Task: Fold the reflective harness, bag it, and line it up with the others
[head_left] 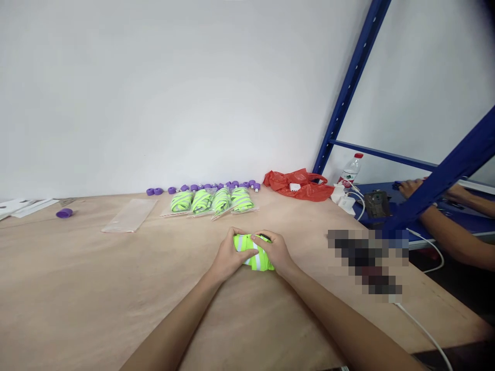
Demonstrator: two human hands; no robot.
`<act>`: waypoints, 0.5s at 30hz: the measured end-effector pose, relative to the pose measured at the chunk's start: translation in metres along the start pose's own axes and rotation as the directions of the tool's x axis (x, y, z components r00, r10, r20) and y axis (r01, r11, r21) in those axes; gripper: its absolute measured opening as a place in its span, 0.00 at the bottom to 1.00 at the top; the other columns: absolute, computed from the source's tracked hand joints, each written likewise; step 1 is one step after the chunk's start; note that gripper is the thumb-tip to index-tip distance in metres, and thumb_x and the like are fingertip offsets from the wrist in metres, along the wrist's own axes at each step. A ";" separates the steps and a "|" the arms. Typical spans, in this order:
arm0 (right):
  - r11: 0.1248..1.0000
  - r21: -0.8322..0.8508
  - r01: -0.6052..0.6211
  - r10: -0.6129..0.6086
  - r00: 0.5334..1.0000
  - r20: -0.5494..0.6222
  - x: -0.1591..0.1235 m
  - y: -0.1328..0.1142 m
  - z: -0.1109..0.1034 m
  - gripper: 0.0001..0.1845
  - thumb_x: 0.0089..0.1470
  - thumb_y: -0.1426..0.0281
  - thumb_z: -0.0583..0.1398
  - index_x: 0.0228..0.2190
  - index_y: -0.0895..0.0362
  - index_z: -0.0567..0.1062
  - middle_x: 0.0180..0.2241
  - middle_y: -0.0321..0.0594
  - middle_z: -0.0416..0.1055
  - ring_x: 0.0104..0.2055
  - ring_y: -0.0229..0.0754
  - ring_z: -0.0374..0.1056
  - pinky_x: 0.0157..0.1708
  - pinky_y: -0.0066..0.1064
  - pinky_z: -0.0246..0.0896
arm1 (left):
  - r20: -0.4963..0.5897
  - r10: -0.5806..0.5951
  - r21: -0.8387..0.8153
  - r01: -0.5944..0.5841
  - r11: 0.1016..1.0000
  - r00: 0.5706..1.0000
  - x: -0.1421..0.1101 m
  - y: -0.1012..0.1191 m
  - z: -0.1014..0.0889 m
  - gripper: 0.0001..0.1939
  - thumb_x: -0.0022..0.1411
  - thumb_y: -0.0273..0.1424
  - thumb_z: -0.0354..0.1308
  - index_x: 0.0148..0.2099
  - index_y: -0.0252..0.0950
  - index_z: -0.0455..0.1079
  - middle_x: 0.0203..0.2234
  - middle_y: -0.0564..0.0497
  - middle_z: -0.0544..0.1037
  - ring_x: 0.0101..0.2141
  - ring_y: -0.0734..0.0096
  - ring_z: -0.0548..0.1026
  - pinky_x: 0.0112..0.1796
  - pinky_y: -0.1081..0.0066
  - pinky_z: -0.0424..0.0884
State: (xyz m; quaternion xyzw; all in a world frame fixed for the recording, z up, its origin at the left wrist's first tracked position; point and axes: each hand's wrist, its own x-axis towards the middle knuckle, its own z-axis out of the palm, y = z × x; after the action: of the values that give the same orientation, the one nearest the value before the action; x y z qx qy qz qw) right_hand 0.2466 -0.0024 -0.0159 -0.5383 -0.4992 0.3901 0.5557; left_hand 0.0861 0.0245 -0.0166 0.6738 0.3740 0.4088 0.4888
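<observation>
Near the middle of the table, a folded bundle of neon yellow-green reflective strap (257, 261) with silver stripes is gripped from both sides. My left hand (231, 256) wraps its left end, with the thumb across the front. On the other side, my right hand (277, 251) closes round the right end, and a small black part shows by its fingers. Behind them, several similar bundles in clear plastic bags (201, 201) lie in a row. An empty-looking clear bag (129, 216) lies flat to their left.
Several small purple pieces (172, 190) line the wall, and a purple cup-like piece (64, 213) lies at left. A red plastic bag (309, 191), a water bottle (350, 171) and a blue metal frame (344, 98) stand right. Another person's arms (452, 232) rest beyond; a blurred item (367, 260) lies nearer.
</observation>
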 end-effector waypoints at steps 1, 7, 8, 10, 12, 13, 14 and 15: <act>1.000 -0.007 0.007 -0.007 1.000 0.003 0.000 -0.001 -0.001 0.18 0.47 0.53 0.65 0.25 0.56 0.78 0.30 0.38 0.75 0.36 0.47 0.70 0.37 0.33 0.64 | 0.010 0.003 0.009 -0.003 1.000 1.000 0.000 0.000 0.000 0.24 0.50 0.39 0.70 0.44 0.38 0.63 0.33 0.54 0.74 0.33 0.68 0.72 0.35 0.71 0.68; 0.998 -0.012 0.065 -0.060 0.974 0.220 -0.003 -0.006 -0.008 0.20 0.44 0.59 0.69 0.38 0.55 0.79 0.38 0.38 0.76 0.41 0.46 0.70 0.41 0.33 0.65 | -0.083 0.028 0.015 -0.027 1.000 0.996 0.001 -0.004 -0.003 0.17 0.56 0.40 0.65 0.40 0.38 0.64 0.29 0.55 0.72 0.30 0.70 0.70 0.33 0.71 0.66; 0.997 -0.004 0.074 -0.071 0.963 0.259 -0.003 -0.007 -0.008 0.23 0.42 0.61 0.70 0.42 0.54 0.78 0.41 0.38 0.76 0.43 0.46 0.70 0.42 0.33 0.66 | -0.091 0.037 0.017 -0.036 0.999 0.995 0.001 -0.004 -0.003 0.16 0.56 0.40 0.64 0.39 0.38 0.64 0.30 0.55 0.72 0.30 0.70 0.69 0.33 0.71 0.66; 0.995 0.008 0.095 -0.093 0.954 0.286 -0.005 -0.006 -0.008 0.28 0.41 0.64 0.71 0.46 0.53 0.76 0.46 0.38 0.75 0.46 0.46 0.70 0.45 0.33 0.66 | -0.085 0.057 0.021 -0.055 0.998 0.995 0.001 -0.002 -0.003 0.14 0.58 0.41 0.63 0.38 0.38 0.65 0.29 0.54 0.72 0.30 0.70 0.69 0.33 0.71 0.66; 0.993 0.011 0.120 -0.118 0.955 0.270 -0.005 -0.003 -0.007 0.25 0.44 0.64 0.70 0.46 0.53 0.77 0.46 0.38 0.75 0.48 0.46 0.70 0.47 0.34 0.65 | -0.063 0.074 0.019 -0.073 0.997 0.995 0.000 0.001 -0.002 0.13 0.60 0.41 0.62 0.38 0.38 0.66 0.29 0.54 0.72 0.30 0.69 0.69 0.33 0.71 0.66; 0.992 0.014 0.123 -0.122 0.957 0.264 -0.005 -0.002 -0.007 0.23 0.46 0.64 0.69 0.46 0.53 0.77 0.45 0.38 0.76 0.48 0.47 0.70 0.48 0.35 0.65 | -0.054 0.081 0.017 -0.080 0.997 0.995 0.000 0.002 -0.002 0.13 0.61 0.42 0.61 0.38 0.38 0.66 0.29 0.54 0.72 0.30 0.69 0.69 0.33 0.71 0.66; 0.993 0.021 0.116 -0.117 0.958 0.260 -0.004 -0.001 -0.006 0.22 0.46 0.63 0.69 0.45 0.53 0.77 0.44 0.38 0.76 0.47 0.47 0.71 0.47 0.35 0.65 | -0.048 0.085 0.015 -0.085 0.996 0.995 0.000 0.003 -0.002 0.13 0.62 0.42 0.59 0.38 0.38 0.66 0.29 0.54 0.72 0.31 0.69 0.69 0.34 0.71 0.66; 0.994 0.030 0.103 -0.107 0.960 0.258 -0.004 0.000 -0.006 0.22 0.47 0.63 0.69 0.45 0.53 0.78 0.43 0.38 0.76 0.46 0.47 0.71 0.46 0.35 0.66 | -0.047 0.089 0.012 -0.088 0.996 0.995 0.001 0.003 -0.002 0.13 0.63 0.42 0.58 0.39 0.38 0.66 0.30 0.53 0.72 0.33 0.68 0.70 0.35 0.71 0.67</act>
State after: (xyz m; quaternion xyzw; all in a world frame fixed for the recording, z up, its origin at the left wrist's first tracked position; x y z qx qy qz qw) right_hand 0.2519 -0.0074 -0.0163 -0.4506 -0.5924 0.4312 0.5099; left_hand 0.0851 0.0253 -0.0132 0.6823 0.3571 0.4441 0.4580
